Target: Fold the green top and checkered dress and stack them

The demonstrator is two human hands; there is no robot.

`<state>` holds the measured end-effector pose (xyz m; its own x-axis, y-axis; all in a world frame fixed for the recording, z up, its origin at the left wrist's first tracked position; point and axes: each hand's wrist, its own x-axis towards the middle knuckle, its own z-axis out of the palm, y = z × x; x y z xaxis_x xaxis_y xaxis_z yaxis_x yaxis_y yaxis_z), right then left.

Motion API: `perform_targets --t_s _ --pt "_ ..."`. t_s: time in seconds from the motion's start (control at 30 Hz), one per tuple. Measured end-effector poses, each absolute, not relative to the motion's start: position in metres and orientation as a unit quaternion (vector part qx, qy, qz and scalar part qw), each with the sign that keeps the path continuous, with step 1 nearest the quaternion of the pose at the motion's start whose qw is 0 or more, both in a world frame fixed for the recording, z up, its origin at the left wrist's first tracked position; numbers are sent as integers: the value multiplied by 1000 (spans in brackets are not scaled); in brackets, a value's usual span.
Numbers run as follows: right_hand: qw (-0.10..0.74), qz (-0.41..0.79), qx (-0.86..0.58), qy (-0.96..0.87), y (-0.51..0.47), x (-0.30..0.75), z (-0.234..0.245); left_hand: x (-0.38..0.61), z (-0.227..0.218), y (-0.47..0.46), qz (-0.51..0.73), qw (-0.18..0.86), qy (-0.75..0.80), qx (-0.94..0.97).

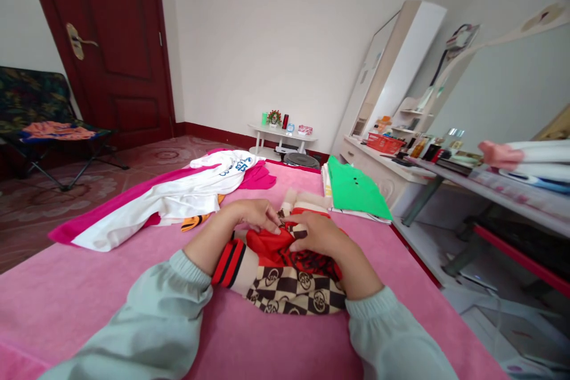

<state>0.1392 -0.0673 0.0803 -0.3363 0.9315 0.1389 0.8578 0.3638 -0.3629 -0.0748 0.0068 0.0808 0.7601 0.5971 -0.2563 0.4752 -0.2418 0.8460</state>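
Note:
A red garment (298,288) with a brown-and-beige checkered part lies bunched on the pink bedspread (267,344) in front of me. A striped red-and-black ribbed band (229,262) shows at its left side. My left hand (257,215) pinches the red cloth near the upper middle. Close beside it, my right hand (318,233) has fingers and thumb closed on a checkered edge of the same garment. Parts of the cloth under both hands are hidden.
White and magenta clothes (164,196) lie spread at the left, with an orange-and-black striped piece (195,222) beside them. A green folded garment (356,190) tops a stack at the right. Beyond are a folding chair (40,101), a low white shelf (280,130) and a cluttered dresser (392,169).

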Motion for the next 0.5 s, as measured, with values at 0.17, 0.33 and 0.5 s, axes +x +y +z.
perform_targets --t_s 0.17,0.33,0.5 --pt "156 67 -594 -786 -67 137 86 -72 79 9 72 505 427 747" --pt "328 100 -573 -744 -64 148 109 -64 66 16 159 473 544 675" --pt "396 139 -547 -724 -68 150 118 -52 59 11 122 359 529 759"
